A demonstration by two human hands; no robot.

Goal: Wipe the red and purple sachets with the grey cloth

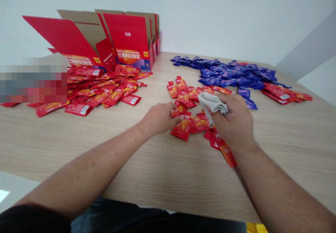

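In the middle of the table, my left hand (pixel 161 117) reaches in at the left side of a loose group of red sachets. Its thumb and fingers are apart, close over the edge of a red sachet (pixel 183 129) with orange fruit printed on it; whether they touch it I cannot tell. My right hand (pixel 235 115) is closed around a folded grey-white cloth (pixel 212 102), held over the right part of the same group. Another red sachet (pixel 228 154) lies partly under my right wrist.
At the left is a large pile of red sachets (pixel 107 93), with open red cartons (pixel 128 40) standing behind it. A heap of blue-purple sachets (pixel 228 72) lies at the back right, beside more red sachets (pixel 282 94). The wooden table (pixel 157 170) ends near my body.
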